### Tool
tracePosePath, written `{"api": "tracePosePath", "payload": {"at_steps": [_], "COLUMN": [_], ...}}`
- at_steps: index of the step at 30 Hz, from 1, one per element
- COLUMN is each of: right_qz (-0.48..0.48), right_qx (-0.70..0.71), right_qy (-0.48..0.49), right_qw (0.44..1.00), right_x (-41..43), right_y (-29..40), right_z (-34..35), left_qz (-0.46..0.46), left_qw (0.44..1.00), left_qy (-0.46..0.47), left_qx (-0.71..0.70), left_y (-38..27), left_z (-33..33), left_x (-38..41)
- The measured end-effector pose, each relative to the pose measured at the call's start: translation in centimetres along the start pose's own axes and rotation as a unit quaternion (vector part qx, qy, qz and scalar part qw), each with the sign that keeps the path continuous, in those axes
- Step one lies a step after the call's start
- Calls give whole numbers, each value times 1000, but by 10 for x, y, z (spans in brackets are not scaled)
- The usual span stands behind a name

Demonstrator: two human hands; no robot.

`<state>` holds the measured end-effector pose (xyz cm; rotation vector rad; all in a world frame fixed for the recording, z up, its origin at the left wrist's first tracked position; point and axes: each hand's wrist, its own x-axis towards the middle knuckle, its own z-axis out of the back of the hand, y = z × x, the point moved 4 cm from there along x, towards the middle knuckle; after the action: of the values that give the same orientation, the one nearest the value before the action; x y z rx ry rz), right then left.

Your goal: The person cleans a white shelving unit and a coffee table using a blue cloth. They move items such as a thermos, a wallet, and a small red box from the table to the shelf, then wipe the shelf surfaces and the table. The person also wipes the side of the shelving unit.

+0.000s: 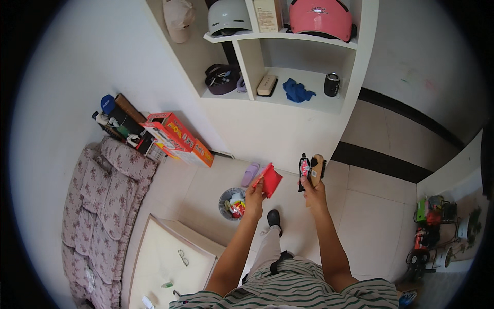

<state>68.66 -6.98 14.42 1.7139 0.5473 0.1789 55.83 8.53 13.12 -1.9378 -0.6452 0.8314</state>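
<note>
My left hand [254,197] grips a flat red packet [272,180] by its near edge, out in front of me at middle height. To its right, my right hand [313,193] holds two things side by side. One is a black tube [304,172] with a red and white label, its cap pointing away from me. The other is a wooden-backed brush [317,170] whose dark bristles face right. A dark fuzzy piece shows between tube and brush; what it is I cannot tell.
A bin [227,204] with wrappers stands below my left hand, near purple slippers [251,174]. Ahead is a white shelf unit [270,123] with helmets, a blue cloth [297,90] and a black cylindrical speaker [332,84]. A table [181,286] bearing glasses and a floral sofa [92,216] are at left.
</note>
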Motion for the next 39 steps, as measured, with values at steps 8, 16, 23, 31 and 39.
{"api": "tracePosePath", "payload": {"at_steps": [8,16,23,31,39], "right_qz": [-10,-26,157,291,264], "right_qx": [-14,-56,-257,-613,-557], "right_qy": [7,-5,5,104,-61], "right_qw": [1000,998,954,727,785], "right_x": [114,232,386,484,481], "right_y": [43,40,28,36,44], "right_z": [-28,-59,-75,-105,-44], "left_qz": [-103,-96,-76,-76,-161], "left_qw": [994,994,996,995,972], "left_qy": [34,-31,-26,-30,-40], "left_qx": [21,29,31,51,168], "left_y": [-55,-81,-70,-77,-44], "left_z": [-52,-88,-119,-144,-156], "left_x": [165,295,371,414,476]}}
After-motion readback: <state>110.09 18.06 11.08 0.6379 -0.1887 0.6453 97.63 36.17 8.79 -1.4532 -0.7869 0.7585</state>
